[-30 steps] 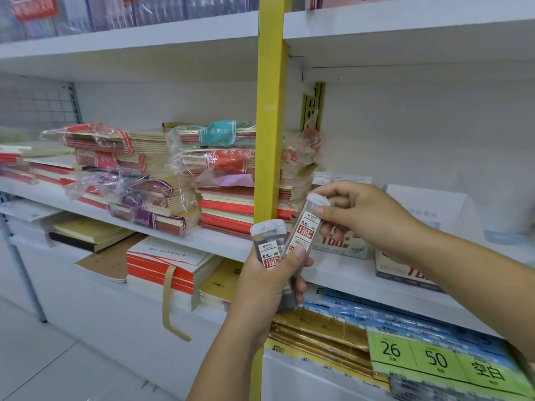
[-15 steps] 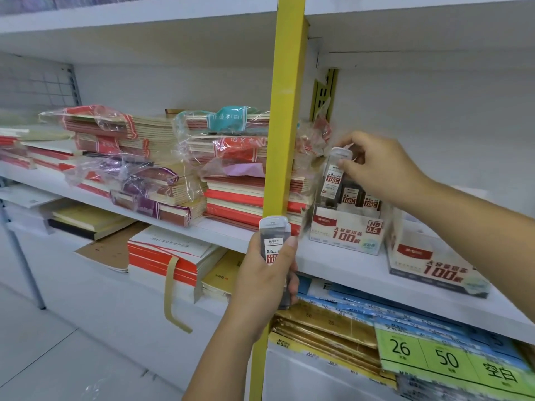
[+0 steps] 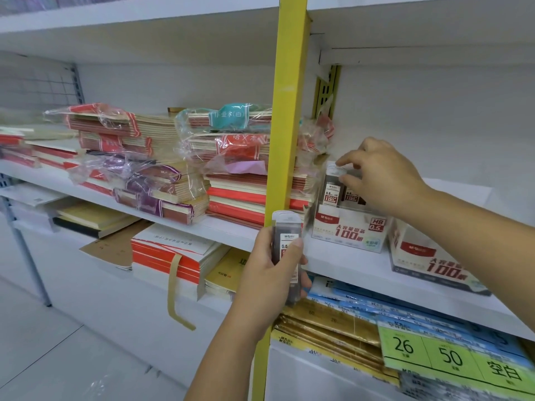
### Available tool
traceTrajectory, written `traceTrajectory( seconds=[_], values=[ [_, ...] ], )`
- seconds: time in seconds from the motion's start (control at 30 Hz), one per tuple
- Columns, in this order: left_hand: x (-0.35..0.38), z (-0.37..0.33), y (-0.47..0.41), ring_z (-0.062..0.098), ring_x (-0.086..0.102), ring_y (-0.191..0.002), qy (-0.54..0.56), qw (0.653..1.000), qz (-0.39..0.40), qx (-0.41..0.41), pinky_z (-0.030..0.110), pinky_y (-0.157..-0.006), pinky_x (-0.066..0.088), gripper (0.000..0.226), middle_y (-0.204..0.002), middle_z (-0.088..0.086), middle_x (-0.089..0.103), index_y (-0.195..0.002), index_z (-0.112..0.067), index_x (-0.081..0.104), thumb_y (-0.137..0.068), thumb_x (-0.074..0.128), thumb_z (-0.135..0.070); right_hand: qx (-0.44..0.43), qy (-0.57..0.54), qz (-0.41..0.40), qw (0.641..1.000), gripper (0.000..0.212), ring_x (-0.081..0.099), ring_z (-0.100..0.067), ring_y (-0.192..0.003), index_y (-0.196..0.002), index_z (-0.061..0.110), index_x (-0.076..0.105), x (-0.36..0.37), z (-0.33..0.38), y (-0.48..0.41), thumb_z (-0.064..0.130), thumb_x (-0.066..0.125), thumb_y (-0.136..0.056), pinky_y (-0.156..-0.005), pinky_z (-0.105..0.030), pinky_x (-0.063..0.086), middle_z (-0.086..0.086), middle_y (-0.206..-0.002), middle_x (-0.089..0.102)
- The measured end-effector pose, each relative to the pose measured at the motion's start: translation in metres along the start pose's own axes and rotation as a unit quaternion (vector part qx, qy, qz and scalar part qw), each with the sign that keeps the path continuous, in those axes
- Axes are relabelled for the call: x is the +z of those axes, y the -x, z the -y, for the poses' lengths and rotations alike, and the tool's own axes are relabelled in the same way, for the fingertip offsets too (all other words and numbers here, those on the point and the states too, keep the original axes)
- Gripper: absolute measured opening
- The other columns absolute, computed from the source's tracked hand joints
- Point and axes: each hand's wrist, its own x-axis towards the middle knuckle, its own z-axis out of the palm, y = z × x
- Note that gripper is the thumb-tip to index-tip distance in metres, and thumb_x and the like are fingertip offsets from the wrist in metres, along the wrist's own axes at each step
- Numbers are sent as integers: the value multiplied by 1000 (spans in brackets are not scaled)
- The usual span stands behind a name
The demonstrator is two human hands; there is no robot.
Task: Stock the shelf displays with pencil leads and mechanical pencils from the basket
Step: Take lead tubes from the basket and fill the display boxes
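Seating a 0.5 HB lead case [image 3: 332, 183] into the left display carton [image 3: 348, 234] on the white shelf [image 3: 341, 260], right hand [image 3: 385, 180] pinching its white cap between thumb and forefinger, base already down among the cases inside. Judged as mid-placement: case upright, nearly home, fingers not yet off it.

Holding the reserve at the same time: left hand [image 3: 270, 273] clenched round another lead case [image 3: 285, 244], perhaps with more behind it, number not clear, raised in front of the yellow upright [image 3: 289, 111] just below the shelf edge.

Next, by judgement: letting go of the cap without tipping the neighbours, then passing a case from left to right and dropping it into a free slot beside the first, label facing outward to match the row.

Containers:
- Left display carton, printed "HB 0.5" and "100": several dark lead cases standing at the back, tops only partly visible behind the right hand, so fill level uncertain.
- Second display carton [image 3: 434, 261], just to its right on the same shelf: same printing, contents not visible from this angle.
- Basket and mechanical pencils: not in view.

Left of the upright, wrapped exercise-book stacks [image 3: 162, 157] crowd the shelf, close to the carton.
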Motion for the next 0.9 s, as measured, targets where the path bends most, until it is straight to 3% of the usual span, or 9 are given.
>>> traceTrajectory(
  seconds=[0.1,0.2,0.27,0.37,0.5,0.6,0.77,0.83,0.9],
  values=[
    [-1,-5,2,11,70,-63,3,1000,0,6,19,-52,52,16,-83,1,72,-111,-34,57,-96,58,-41,1,-144,0,990,18,55,-5,-80,-106,34,68,-15,12,20,38,55,-94,-65,-22,40,13,-90,59],
    [3,-9,4,12,71,-64,8,1000,5,18,20,-53,53,23,-84,-3,72,-111,-37,58,-90,61,-44,11,-308,125,943,16,63,0,-69,-94,43,64,-29,32,44,50,50,-90,-56,-16,47,19,-81,69],
    [8,-12,5,14,70,-64,11,1000,9,26,25,-53,55,22,-84,-4,72,-109,-38,58,-89,65,-43,15,-372,181,910,17,65,1,-67,-101,39,64,-31,44,55,47,58,-87,-55,-16,51,20,-83,71],
    [13,-13,6,17,70,-63,7,999,14,39,31,-54,56,18,-82,-5,71,-105,-38,58,-91,70,-37,35,-437,170,883,20,65,-4,-61,-101,28,65,-28,55,65,32,73,-83,-52,-17,50,9,-74,73],
    [16,-13,7,16,69,-63,2,999,20,25,29,-53,54,16,-79,-4,71,-108,-38,58,-94,64,-43,61,-456,130,878,15,64,-5,-56,-94,21,66,-23,55,72,23,75,-82,-47,-15,46,4,-69,73],
    [14,-11,8,17,67,-60,41,999,20,-7,25,-48,51,19,-77,4,72,-112,-33,60,-104,44,-29,85,-462,113,876,12,64,-9,-54,-95,21,65,-22,47,71,24,72,-85,-44,-17,46,3,-72,74],
    [6,-10,4,15,67,-58,56,998,-12,-6,21,-48,50,26,-89,10,68,-112,-32,58,-106,38,-17,142,-482,-37,864,12,69,-13,-59,-100,24,61,-42,14,41,17,66,-91,-52,-21,53,1,-78,75],
    [2,-8,2,18,73,-68,65,998,-23,-3,22,-55,55,27,-92,5,70,-110,-37,59,-107,40,-19,123,-434,-54,891,10,72,-12,-67,-99,29,59,-47,4,28,21,62,-94,-59,-24,58,0,-81,74],
    [0,-6,0,19,76,-80,68,997,-24,4,25,-62,59,26,-93,1,73,-111,-40,59,-107,42,-20,90,-367,-45,925,9,70,-3,-66,-99,31,57,-44,0,18,24,60,-95,-55,-17,56,3,-83,72]
  ],
)
